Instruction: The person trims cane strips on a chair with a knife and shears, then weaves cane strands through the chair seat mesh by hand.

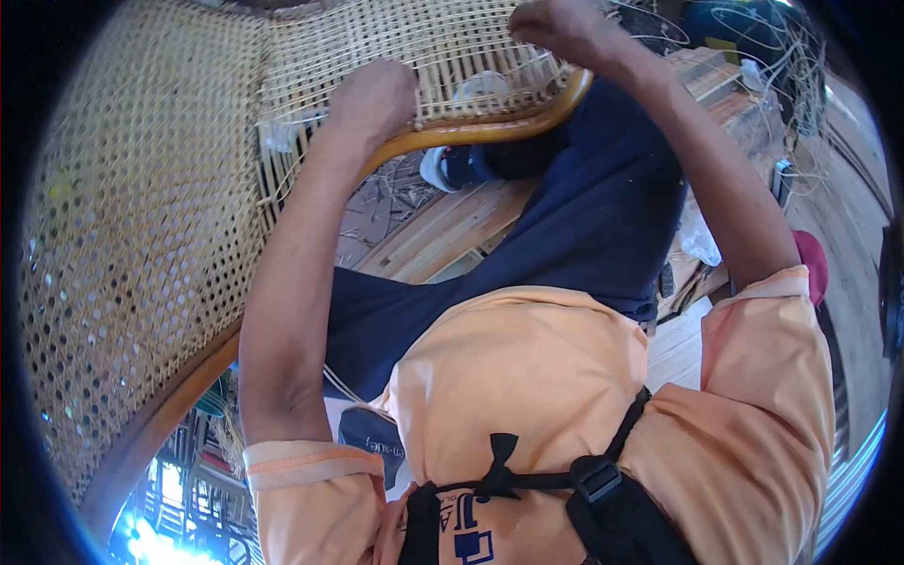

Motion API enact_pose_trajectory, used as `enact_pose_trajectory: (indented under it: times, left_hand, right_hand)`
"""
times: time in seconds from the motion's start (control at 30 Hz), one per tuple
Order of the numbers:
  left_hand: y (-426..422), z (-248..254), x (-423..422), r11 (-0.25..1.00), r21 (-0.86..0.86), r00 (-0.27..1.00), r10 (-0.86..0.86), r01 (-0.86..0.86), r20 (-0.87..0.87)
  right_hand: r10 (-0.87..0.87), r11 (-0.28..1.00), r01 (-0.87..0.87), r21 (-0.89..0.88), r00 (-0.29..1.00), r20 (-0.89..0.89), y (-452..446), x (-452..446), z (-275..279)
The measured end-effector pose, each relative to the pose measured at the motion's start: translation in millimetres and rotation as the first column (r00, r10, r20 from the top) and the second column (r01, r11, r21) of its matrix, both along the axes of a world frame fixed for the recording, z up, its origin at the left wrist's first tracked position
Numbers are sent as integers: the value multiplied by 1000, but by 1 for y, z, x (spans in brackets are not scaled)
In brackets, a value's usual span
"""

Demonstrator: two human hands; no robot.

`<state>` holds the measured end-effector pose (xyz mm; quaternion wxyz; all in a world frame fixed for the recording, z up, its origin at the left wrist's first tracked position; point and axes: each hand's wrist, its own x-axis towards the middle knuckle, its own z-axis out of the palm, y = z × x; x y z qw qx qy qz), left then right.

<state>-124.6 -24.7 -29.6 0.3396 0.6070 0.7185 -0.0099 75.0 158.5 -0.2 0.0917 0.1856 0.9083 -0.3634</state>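
Note:
A large curved piece of furniture with woven cane panels (141,179) and a brown rounded frame rail (452,135) lies before me. My left hand (375,99) rests on the weave of the seat-like section, just inside the rail. Its fingers are curled, and what they hold, if anything, is hidden. At the top edge of the view, my right hand (562,26) is above the weave near the rail's far bend. Its fingers are bent together in a pinch; whatever lies between them is too small to make out. Loose cane ends stick out along the weave's edge.
Wooden boards (452,226) and scraps lie under the rail. A shoe (435,169) shows below it. Tangled cane strands (800,85) hang at the upper right, near stacked timber (702,71). A clear plastic bag (697,235) lies beside my right leg.

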Motion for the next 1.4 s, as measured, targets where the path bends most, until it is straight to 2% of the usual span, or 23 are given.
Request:
enact_pose_trajectory:
  times: [0.07, 0.1, 0.13, 0.17, 0.2, 0.23, 0.27, 0.3, 0.33, 0.37, 0.43, 0.53, 0.63, 0.67, 0.7, 0.73, 0.77, 0.83, 0.87, 0.93, 1.07, 1.27, 1.4]
  left_hand:
    - [-3, 6, 16, 997, 78, 991, 7, 4, -134]
    - [-3, 9, 22, 993, 118, 979, 17, 8, -205]
    - [0, 10, 28, 996, 86, 968, 42, -22, -248]
    - [5, 10, 33, 997, 59, 954, 69, -54, -292]
    - [10, 15, 39, 996, 29, 938, 93, -88, -335]
    - [13, 22, 40, 992, -36, 938, 106, -124, -331]
    - [17, 29, 42, 992, -52, 937, 91, -115, -338]
    - [23, 36, 45, 992, -68, 935, 79, -108, -347]
    - [26, 40, 48, 991, -84, 932, 66, -103, -357]
    - [25, 37, 53, 994, 79, 943, 102, -81, -317]
    - [37, 30, 67, 993, 97, 982, 82, -66, -172]
    - [46, 18, 87, 987, 130, 995, 100, -97, -15]
    - [51, 16, 98, 986, 79, 989, 148, -150, 29]
    - [52, 17, 100, 985, 46, 986, 163, -165, 28]
    - [51, 14, 102, 982, 107, 988, 157, -156, 4]
    - [49, 9, 105, 975, 170, 988, 151, -146, -18]
    - [47, 6, 107, 964, 230, 988, 149, -136, -41]
    - [51, 3, 107, 973, 197, 988, 135, -118, -73]
    - [52, 1, 108, 978, 178, 988, 127, -110, -86]
    - [51, 3, 111, 975, 184, 986, 144, -127, -81]
    - [55, 5, 114, 963, 224, 982, 170, -149, -78]
    - [59, -3, 116, 967, 253, 988, 57, -19, -143]
    - [62, 9, 119, 991, 134, 985, -3, 26, -171]
  right_hand:
    - [-175, 984, 166, 57, 961, 214, 16, 13, 29]
    - [-145, 989, 134, 63, 964, 224, 28, 25, 22]
    - [81, 963, -148, 226, 956, 282, 40, 38, 1]
    - [281, 833, -420, 360, 882, 377, 52, 52, -27]
    - [437, 618, -653, 439, 749, 498, 54, 53, -29]
    - [402, 567, -685, 457, 714, 573, 53, 57, -32]
    - [296, 764, -516, 388, 814, 499, 53, 61, -34]
    - [161, 905, -309, 293, 885, 437, 52, 61, -33]
    - [8, 981, -82, 174, 921, 389, 52, 62, -33]
    - [70, 971, -142, 194, 938, 338, 55, 67, -47]
    - [193, 935, -251, 251, 953, 234, 62, 72, -76]
    - [416, 701, -582, 412, 803, 426, 57, 68, -66]
    - [128, 967, -181, 179, 953, 273, 49, 60, -40]
    - [354, 836, -430, 341, 897, 263, 48, 61, -44]
    - [553, 614, -619, 490, 780, 293, 50, 60, -47]
    - [701, 326, -726, 605, 615, 360, 50, 60, -49]
    - [681, 247, -785, 569, 558, 474, 48, 58, -53]
    - [605, 94, -881, 463, 420, 676, 37, 45, -54]
    - [549, 369, -812, 452, 583, 599, 36, 43, -52]
    - [303, 809, -486, 332, 827, 473, 34, 41, -40]
    - [334, 816, -496, 298, 824, 458, 30, 33, -16]
    - [315, 837, -445, 318, 868, 385, 29, 36, -14]
    - [313, 838, -434, 331, 878, 362, 30, 40, -22]
